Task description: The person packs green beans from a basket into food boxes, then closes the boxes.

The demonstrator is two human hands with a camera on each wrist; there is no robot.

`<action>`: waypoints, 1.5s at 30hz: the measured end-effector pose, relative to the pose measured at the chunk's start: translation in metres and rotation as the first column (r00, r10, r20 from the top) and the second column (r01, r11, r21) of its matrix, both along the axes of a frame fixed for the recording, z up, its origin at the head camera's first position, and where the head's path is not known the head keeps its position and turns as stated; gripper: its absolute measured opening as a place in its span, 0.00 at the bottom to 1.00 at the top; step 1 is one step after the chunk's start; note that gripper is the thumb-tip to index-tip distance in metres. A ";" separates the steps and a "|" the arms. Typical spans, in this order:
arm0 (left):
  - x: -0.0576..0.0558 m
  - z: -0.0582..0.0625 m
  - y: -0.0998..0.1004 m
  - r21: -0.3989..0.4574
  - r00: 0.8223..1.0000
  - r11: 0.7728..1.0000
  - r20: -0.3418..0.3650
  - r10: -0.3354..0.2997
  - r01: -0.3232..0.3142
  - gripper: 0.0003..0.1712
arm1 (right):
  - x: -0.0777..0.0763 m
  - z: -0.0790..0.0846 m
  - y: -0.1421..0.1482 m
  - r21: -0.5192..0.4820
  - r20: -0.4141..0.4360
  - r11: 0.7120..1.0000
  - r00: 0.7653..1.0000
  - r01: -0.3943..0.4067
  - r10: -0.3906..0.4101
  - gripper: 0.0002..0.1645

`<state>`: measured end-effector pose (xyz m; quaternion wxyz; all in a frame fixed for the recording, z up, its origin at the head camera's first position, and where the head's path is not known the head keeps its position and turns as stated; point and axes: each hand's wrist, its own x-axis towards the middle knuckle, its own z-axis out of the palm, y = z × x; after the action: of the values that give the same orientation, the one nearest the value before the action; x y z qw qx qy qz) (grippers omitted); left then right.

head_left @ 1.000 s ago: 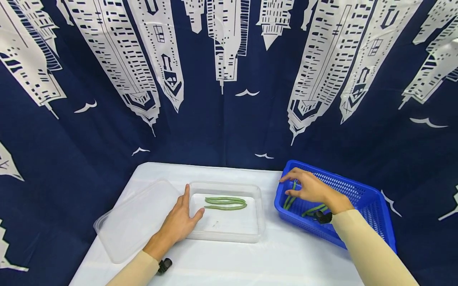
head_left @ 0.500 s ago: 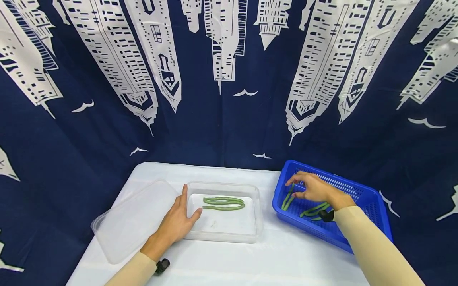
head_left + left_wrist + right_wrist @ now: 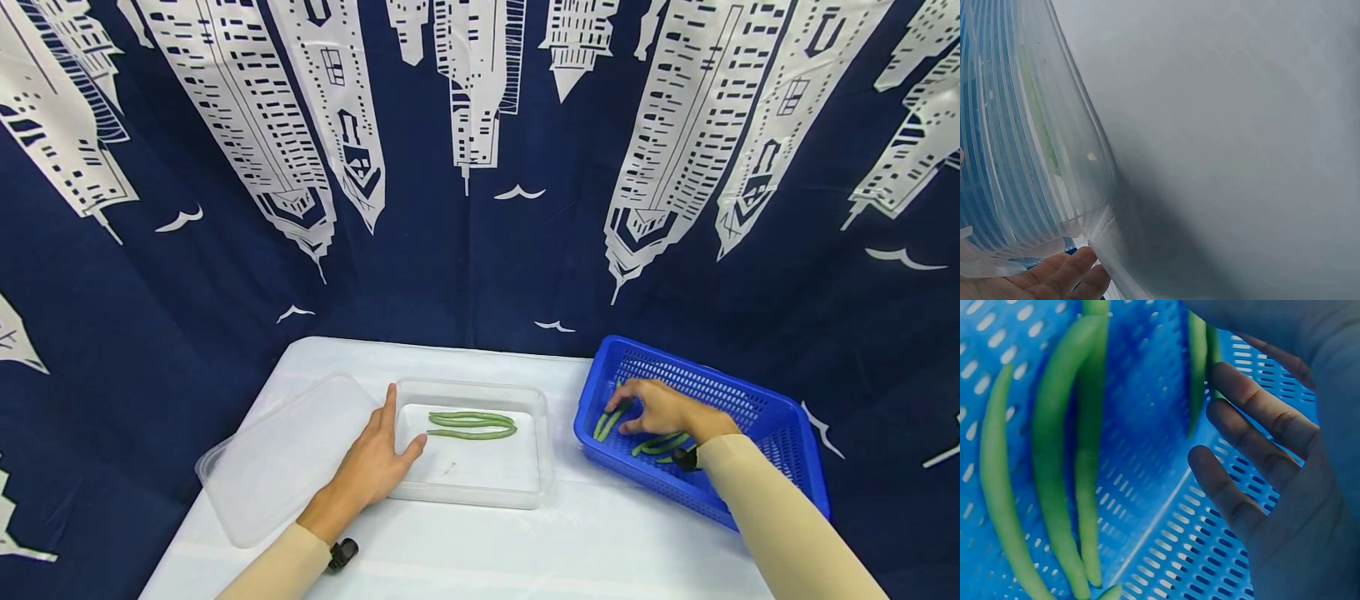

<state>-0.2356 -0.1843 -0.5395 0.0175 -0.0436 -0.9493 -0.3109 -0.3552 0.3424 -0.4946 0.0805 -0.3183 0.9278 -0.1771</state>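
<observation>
The right hand (image 3: 656, 410) had sunk lower into the basket (image 3: 660, 483) than a second earlier, its fingertips now beside the left beans (image 3: 602, 427). Thumb and fingers stood apart, bent; contact could not be told. The other beans (image 3: 651, 447) lay partly hidden under its wrist. The left hand (image 3: 371, 467) had stayed at the box (image 3: 480, 497), thumb and forefinger wide. Three box beans (image 3: 471, 436) lay unmoved. The lid (image 3: 281, 467) lay left of the box on the table (image 3: 600, 542).
</observation>
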 end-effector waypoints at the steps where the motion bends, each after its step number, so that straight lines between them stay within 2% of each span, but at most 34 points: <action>1: 0.000 0.000 0.000 -0.001 1.000 1.000 0.002 0.000 0.000 0.63 | 0.000 -0.001 0.001 -0.002 -0.002 1.000 1.000 -0.004 0.004 0.19; 10: 0.000 0.002 0.000 -0.003 1.000 1.000 0.006 0.001 -0.001 0.63 | 0.000 -0.009 0.001 -0.007 -0.021 1.000 1.000 -0.003 0.003 0.16; 17: 0.000 0.003 0.000 -0.007 1.000 1.000 0.011 -0.001 0.001 0.62 | 0.000 -0.013 0.001 0.013 0.029 1.000 1.000 -0.002 0.001 0.14; 20: 0.000 0.003 0.000 -0.007 1.000 1.000 0.012 0.001 -0.001 0.62 | 0.000 -0.013 0.003 0.000 0.008 1.000 1.000 -0.018 0.018 0.13; 27: 0.001 0.003 0.001 -0.004 1.000 1.000 0.013 0.000 0.000 0.63 | -0.001 -0.014 0.005 -0.004 0.054 1.000 0.998 0.018 -0.018 0.10; 31: 0.001 0.003 0.001 -0.009 1.000 1.000 0.008 0.000 0.000 0.62 | 0.000 -0.015 0.006 -0.007 0.049 1.000 0.999 0.024 -0.023 0.10; 35: 0.001 0.002 0.001 -0.012 1.000 1.000 0.008 -0.002 0.002 0.62 | 0.002 -0.014 0.008 -0.012 0.034 1.000 0.999 0.028 -0.028 0.11; 40: 0.001 0.003 0.001 -0.011 1.000 1.000 0.008 0.002 -0.002 0.62 | 0.004 -0.009 0.010 -0.015 0.065 0.999 0.997 0.052 -0.051 0.10; 45: 0.002 0.004 0.002 -0.008 1.000 1.000 0.016 0.004 -0.004 0.62 | 0.004 -0.004 0.012 -0.023 0.046 0.998 0.998 0.053 -0.052 0.10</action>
<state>-0.2340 -0.1828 -0.5357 0.0104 -0.0392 -0.9507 -0.3075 -0.3508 0.3547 -0.4990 0.0929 -0.2908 0.9316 -0.1975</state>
